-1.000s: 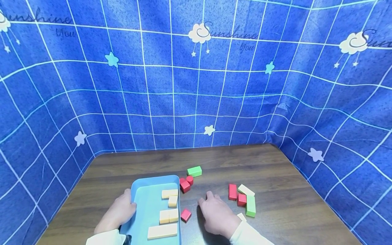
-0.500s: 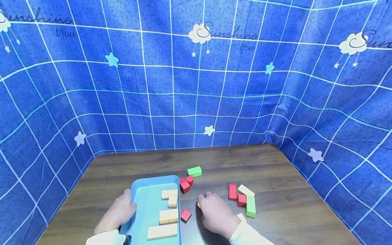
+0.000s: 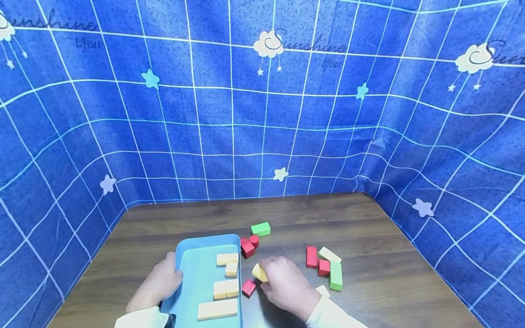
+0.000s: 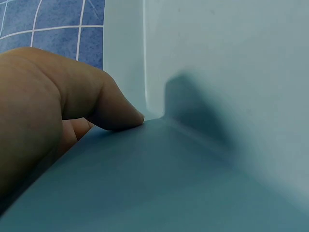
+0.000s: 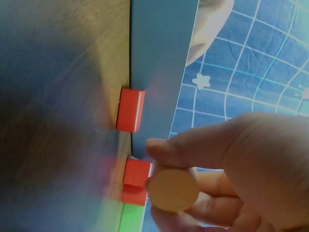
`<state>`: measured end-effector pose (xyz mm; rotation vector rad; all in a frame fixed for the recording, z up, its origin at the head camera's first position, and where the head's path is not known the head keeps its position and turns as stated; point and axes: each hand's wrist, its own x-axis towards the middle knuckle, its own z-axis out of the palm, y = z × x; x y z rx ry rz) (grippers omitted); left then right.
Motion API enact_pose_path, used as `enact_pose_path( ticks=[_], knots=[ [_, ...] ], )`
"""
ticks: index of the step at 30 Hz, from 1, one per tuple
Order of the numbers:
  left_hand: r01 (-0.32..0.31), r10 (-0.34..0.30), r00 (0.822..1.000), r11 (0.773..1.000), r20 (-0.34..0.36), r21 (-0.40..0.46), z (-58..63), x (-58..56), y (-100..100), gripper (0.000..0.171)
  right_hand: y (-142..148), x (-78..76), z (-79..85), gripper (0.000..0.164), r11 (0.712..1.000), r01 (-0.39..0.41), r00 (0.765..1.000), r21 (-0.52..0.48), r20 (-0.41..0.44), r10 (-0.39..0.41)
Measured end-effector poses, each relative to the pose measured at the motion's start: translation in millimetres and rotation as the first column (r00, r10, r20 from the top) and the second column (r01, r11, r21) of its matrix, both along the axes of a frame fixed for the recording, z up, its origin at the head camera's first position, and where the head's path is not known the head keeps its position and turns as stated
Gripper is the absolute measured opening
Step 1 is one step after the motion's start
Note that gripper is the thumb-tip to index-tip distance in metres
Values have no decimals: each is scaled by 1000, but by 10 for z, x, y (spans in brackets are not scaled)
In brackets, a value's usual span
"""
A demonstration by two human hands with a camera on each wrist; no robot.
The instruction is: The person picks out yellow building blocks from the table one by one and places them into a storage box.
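My left hand (image 3: 157, 282) grips the left wall of a light blue tray (image 3: 193, 273); in the left wrist view the thumb (image 4: 113, 104) lies on the inside of that wall. Inside the tray, along its right side, are several pale wooden blocks (image 3: 217, 310). My right hand (image 3: 289, 287) pinches a yellow cylinder block (image 3: 259, 273) between thumb and fingers, just right of the tray. Its round end (image 5: 173, 190) faces the camera in the right wrist view. A red block (image 3: 249, 288) lies on the table between tray and right hand.
Beyond the hand, red blocks (image 3: 248, 248) and a green block (image 3: 260, 229) lie by the tray's far right corner. Farther right are a red block (image 3: 311, 257), a green block (image 3: 335, 276) and a cream block (image 3: 330, 254). Blue curtains (image 3: 262, 136) surround the wooden table (image 3: 197, 218).
My right hand has taken hold of the yellow cylinder, which was mostly hidden under its fingers, and turned it up into sight. The left hand and the tray have stayed put.
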<state>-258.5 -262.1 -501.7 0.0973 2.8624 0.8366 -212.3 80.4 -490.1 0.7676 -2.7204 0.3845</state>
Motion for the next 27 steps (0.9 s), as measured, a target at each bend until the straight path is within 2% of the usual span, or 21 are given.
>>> enact_pose_path(
  ticks=[6, 14, 22, 27],
  knots=[
    [0, 0, 1000, 1000, 3, -4, 4, -17, -15, 57, -54, 17, 58, 23, 998, -29, 1000, -51, 4, 29],
    [-2, 2, 1000, 1000, 1, -1, 13, 9, -13, 58, -120, 35, 77, 24, 996, -39, 997, -86, 62, 44],
    [-1, 1, 1000, 1000, -9, -4, 24, 19, 2, 57, -167, 60, 73, 22, 989, -74, 997, -125, 15, 76],
    [-4, 4, 1000, 1000, -21, -5, 19, 23, 18, 58, -204, 87, 93, 23, 986, -116, 993, -116, -34, 113]
  ],
)
